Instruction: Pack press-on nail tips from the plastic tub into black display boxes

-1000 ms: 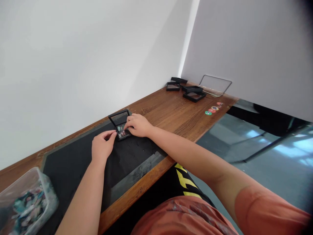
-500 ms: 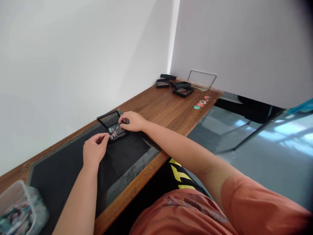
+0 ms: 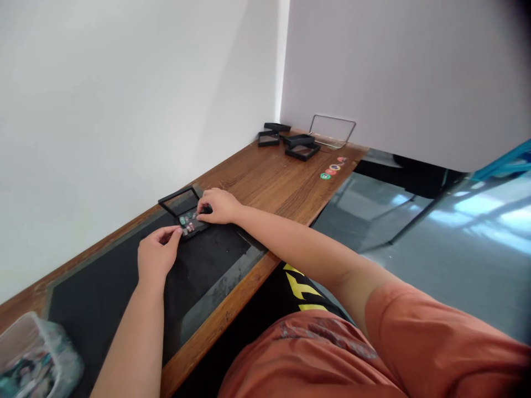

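Note:
A small black case (image 3: 194,225) lies on the dark mat with its framed lid (image 3: 179,201) raised at the back. Several small green, pink and pale pieces (image 3: 188,221) sit inside it. My left hand (image 3: 160,251) pinches the case's near left corner between thumb and fingers. Over the right part of the case, my right hand (image 3: 219,206) has its thumb and fingertips close together; whatever is between them is too small to make out.
A clear tub (image 3: 62,354) of mixed small pieces stands at the lower left. Several black frames (image 3: 302,151), a wire stand (image 3: 332,132) and round colourful stickers (image 3: 331,171) lie at the wooden table's (image 3: 265,179) far end.
The view has shifted slightly, so the table and its things appear a little further left. My right thumb and fingertips have come closer together over the case. My left hand keeps its place.

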The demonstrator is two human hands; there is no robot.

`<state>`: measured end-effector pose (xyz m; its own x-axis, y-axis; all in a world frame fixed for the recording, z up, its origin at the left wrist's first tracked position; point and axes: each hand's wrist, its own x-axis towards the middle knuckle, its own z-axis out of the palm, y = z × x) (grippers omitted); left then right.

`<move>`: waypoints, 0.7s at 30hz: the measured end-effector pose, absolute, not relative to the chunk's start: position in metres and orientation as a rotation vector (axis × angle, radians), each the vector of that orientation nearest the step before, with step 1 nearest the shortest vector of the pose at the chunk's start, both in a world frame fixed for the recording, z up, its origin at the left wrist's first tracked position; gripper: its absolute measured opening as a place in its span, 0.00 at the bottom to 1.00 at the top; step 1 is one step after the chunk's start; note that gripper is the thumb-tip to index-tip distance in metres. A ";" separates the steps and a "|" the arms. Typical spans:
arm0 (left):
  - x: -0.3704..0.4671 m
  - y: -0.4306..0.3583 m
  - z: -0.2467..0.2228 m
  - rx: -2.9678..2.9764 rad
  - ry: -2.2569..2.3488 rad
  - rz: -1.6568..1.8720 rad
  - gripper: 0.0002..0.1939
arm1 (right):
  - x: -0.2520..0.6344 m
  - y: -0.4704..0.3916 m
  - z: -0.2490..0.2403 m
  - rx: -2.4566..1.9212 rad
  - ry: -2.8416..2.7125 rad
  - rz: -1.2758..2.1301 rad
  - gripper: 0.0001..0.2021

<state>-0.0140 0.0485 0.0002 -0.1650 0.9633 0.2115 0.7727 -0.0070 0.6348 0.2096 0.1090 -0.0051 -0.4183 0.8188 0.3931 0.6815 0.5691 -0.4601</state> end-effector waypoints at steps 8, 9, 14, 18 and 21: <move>-0.013 0.047 -0.001 1.803 1.965 0.957 0.15 | 0.201 0.105 -0.006 -1.151 -2.258 0.228 0.08; -0.012 0.047 -0.001 1.805 1.963 0.956 0.15 | 0.200 0.105 -0.007 -1.153 -2.261 0.226 0.08; -0.012 0.047 0.000 1.811 1.970 0.950 0.15 | 0.197 0.105 -0.006 -1.187 -2.274 0.237 0.09; -0.012 0.046 0.001 1.824 1.967 0.954 0.15 | 0.197 0.104 -0.005 -1.193 -2.278 0.246 0.09; -0.011 0.046 0.002 1.828 1.970 0.946 0.16 | 0.197 0.105 -0.007 -1.181 -2.265 0.268 0.09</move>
<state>-0.0115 0.0459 0.0020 -0.1518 0.9642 0.2174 0.7725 -0.0214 0.6346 0.1974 0.1047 -0.0069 -0.4510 0.8027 0.3902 0.6894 0.5910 -0.4189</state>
